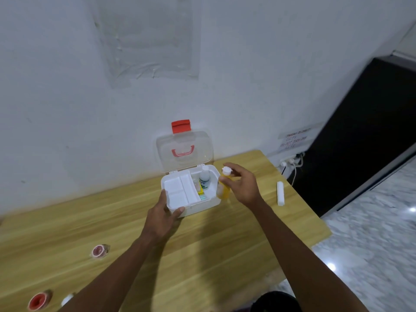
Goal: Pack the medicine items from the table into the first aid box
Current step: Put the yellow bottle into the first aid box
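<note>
The white first aid box point(198, 207) stands open on the wooden table, its clear lid point(184, 150) with a red latch leaning against the wall. Inside are a white divided tray point(180, 190), a white bottle point(204, 179) standing upright, and small yellow and teal packets point(201, 194). My left hand point(163, 213) grips the box's front left corner. My right hand point(242, 184) holds a yellow bottle with a white cap point(224, 185) upright at the box's right rim.
A white gauze roll point(280, 193) lies on the table to the right. Two red tape rolls point(99, 251) point(38, 301) and a small white item point(67, 299) lie at the near left. The table's right edge drops to a marble floor.
</note>
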